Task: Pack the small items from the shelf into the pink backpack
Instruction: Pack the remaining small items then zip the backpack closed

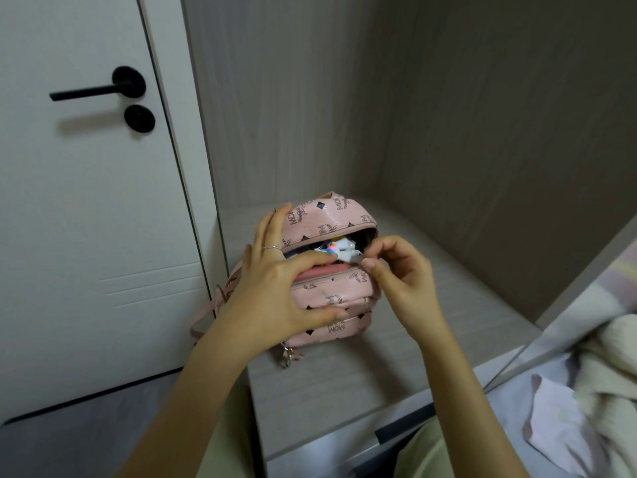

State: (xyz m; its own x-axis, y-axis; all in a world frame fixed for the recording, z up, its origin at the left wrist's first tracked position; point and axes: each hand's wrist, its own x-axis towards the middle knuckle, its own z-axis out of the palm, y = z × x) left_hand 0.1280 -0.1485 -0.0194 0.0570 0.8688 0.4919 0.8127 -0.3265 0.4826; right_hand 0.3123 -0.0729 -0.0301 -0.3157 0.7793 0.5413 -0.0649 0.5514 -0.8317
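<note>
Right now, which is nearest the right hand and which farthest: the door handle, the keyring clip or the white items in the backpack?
1. White items, in the pink backpack's open top.
2. Keyring clip, at its lower left corner.
3. Door handle, far off to the left.

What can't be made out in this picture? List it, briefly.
Head view:
- Contents of the pink backpack: mostly hidden by its flap and the thumb of the left hand.
- Small grey piece pinched by the right hand: too small to identify.
- Bedding: cut off by right edge.
</note>
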